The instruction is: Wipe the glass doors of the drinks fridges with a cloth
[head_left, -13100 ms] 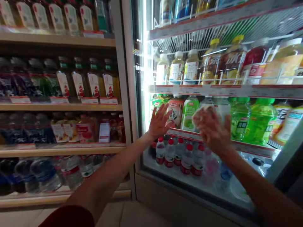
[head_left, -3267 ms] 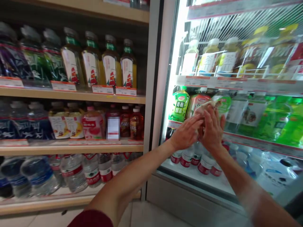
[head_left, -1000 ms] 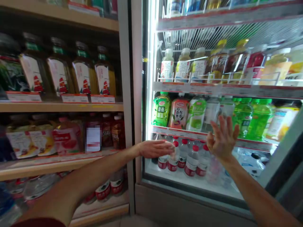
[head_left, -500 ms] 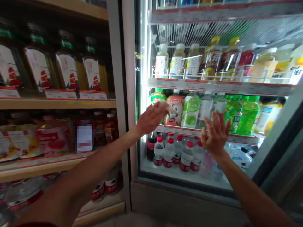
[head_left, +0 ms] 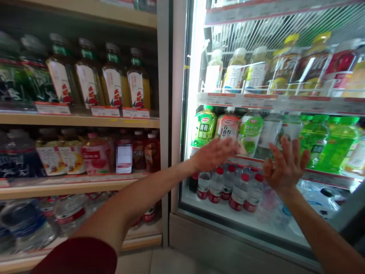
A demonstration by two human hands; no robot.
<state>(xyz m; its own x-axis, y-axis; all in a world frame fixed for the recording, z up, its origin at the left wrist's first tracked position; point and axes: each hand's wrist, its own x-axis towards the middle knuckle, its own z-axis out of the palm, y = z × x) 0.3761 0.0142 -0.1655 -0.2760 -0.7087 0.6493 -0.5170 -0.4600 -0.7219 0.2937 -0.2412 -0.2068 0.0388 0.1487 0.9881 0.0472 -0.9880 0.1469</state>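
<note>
My left hand (head_left: 218, 154) is stretched out flat in front of the fridge, slightly blurred, fingers extended and holding nothing. Behind it stand a pink-labelled drink bottle (head_left: 227, 125) and a green tea bottle (head_left: 204, 123), partly covered by the hand. My right hand (head_left: 285, 163) is raised with its fingers spread and nothing in them. A bottle with a green-and-white label (head_left: 251, 127) stands between the two hands, farther back. Green drink bottles (head_left: 338, 140) are just right of my right hand. Whether either hand touches the glass cannot be made out.
Small red-capped water bottles (head_left: 238, 194) stand on the fridge floor. The fridge's upper shelf (head_left: 256, 101) holds tea bottles. Left of the fridge, a wooden rack (head_left: 85, 120) carries large amber bottles (head_left: 110, 82) and multipacks. A dark fridge frame (head_left: 346, 217) slants at the right.
The view has swung left, so the fridge and rack sit farther right and more of the rack shows. Both hands remain raised, and a dark red sleeve has come into view.
</note>
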